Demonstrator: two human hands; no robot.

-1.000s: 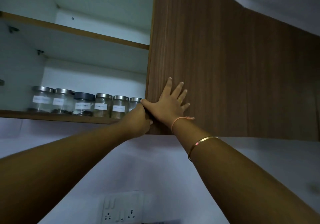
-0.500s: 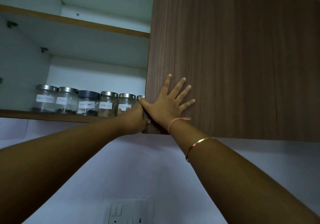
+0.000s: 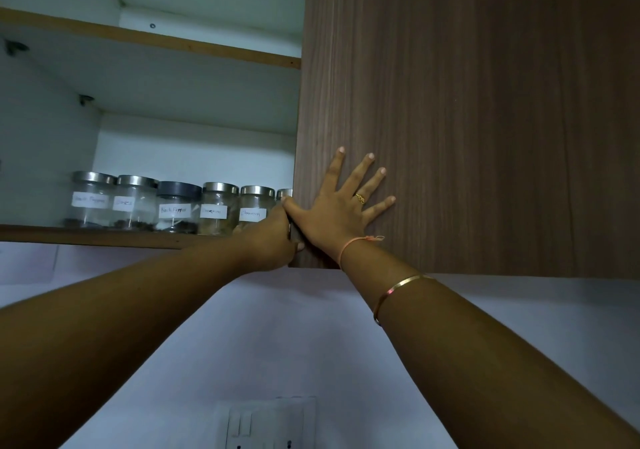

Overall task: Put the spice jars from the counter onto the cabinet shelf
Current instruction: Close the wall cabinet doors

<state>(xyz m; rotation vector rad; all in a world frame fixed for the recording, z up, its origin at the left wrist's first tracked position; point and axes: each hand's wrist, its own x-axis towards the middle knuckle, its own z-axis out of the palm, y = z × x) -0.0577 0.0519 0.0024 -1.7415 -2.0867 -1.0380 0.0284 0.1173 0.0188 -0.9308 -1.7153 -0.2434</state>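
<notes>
Jars (image 3: 180, 206) stand in one row on the lower cabinet shelf (image 3: 104, 235), upright, touching or just beside each other, white labels facing out; one has a dark lid, the rest metal lids. At least six show, the last half hidden by the door edge. Counter is out of view, so cannot tell if any jar is left there. Step in hand looks like closing up: shelving seems done. Left hand (image 3: 273, 240) is curled around the lower corner edge of the cabinet door (image 3: 467, 119), gripping it. Right hand (image 3: 337, 213) lies flat and spread on the door face, grasping nothing. Next move likely calls for swinging the door across the opening, pulling the left fingers clear of the edge before it meets the frame. Upper shelf (image 3: 156, 38) shows nothing on it. Interior is white, door wood-grain brown, wall below pale, with a switch plate (image 3: 266, 424) at the bottom. Light is dim.
</notes>
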